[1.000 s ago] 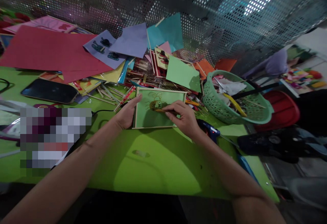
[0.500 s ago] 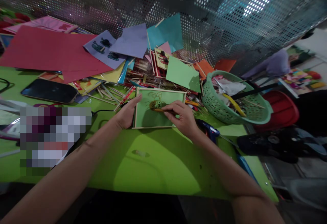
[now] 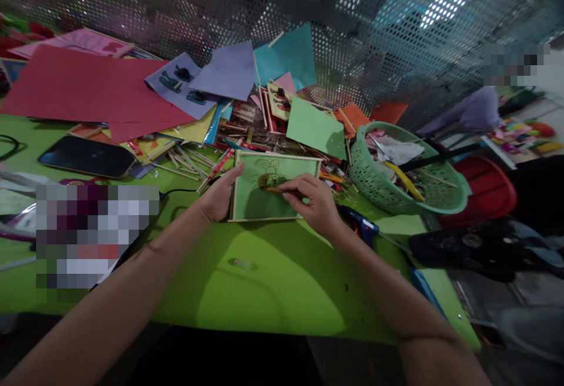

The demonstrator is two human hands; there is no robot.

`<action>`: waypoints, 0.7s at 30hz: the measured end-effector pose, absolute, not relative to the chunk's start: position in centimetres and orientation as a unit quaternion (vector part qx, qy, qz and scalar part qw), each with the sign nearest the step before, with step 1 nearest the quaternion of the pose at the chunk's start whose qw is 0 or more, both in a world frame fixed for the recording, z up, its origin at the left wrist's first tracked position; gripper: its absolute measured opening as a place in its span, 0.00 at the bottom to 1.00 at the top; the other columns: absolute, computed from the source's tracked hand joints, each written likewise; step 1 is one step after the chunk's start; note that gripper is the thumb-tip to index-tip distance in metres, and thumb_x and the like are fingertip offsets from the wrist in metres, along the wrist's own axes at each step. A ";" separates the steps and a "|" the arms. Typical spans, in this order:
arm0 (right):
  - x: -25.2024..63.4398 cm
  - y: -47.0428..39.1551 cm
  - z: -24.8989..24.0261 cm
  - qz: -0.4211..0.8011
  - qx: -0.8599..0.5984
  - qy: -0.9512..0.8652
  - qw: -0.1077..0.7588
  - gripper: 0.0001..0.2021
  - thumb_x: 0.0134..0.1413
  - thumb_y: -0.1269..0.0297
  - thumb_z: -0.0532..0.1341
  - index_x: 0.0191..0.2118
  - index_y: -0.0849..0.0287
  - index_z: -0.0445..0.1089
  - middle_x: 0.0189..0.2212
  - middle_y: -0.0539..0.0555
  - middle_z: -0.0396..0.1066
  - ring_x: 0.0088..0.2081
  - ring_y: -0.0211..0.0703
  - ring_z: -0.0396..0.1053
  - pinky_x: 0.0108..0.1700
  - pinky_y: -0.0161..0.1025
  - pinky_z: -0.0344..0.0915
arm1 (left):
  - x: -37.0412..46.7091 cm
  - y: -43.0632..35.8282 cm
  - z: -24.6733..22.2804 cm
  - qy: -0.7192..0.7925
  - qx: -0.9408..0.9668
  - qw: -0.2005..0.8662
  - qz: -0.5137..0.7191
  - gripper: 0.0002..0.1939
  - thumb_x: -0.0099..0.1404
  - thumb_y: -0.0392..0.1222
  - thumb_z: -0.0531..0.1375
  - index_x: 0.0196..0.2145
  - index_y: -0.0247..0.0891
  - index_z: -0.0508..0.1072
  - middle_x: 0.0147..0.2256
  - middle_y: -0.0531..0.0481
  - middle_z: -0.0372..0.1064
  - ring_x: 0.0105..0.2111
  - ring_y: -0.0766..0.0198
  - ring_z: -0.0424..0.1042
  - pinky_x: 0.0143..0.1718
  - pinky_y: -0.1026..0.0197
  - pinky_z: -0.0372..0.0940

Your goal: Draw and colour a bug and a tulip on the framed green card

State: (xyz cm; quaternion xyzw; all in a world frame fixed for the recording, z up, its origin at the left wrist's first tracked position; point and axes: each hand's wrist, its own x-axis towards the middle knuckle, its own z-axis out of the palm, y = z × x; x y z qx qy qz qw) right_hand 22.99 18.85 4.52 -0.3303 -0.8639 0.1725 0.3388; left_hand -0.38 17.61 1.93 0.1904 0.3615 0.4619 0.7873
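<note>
A green card with a pale stick frame (image 3: 277, 202) lies on the bright green table (image 3: 282, 292) and bears a drawn insect-like figure with round eyes (image 3: 272, 166). My left hand (image 3: 220, 197) grips the frame's left edge, thumb on top, the other fingers partly hidden. My right hand (image 3: 314, 199) pinches a thin orange-brown stick (image 3: 275, 190), whose tip touches a dark brownish patch (image 3: 263, 182) on the drawing. The right wrist passes over the card's lower right corner.
Coloured paper sheets (image 3: 88, 83) and loose sticks (image 3: 187, 161) lie behind the card. A phone (image 3: 86, 157) is at the left. To the right are a green basket (image 3: 379, 183) of tools and scraps, a blue glue gun (image 3: 363, 224) and a red container (image 3: 493, 189).
</note>
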 end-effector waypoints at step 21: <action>23.2 18.7 4.5 0.174 -0.344 -0.858 0.340 0.08 0.62 0.69 0.61 0.44 0.53 0.76 0.36 0.54 0.74 0.37 0.42 0.71 0.37 0.39 0.68 | -0.4 17.6 1.7 0.349 0.203 0.787 0.467 0.31 0.68 0.54 0.57 0.62 0.34 0.68 0.49 0.38 0.78 0.48 0.46 0.78 0.53 0.46 0.72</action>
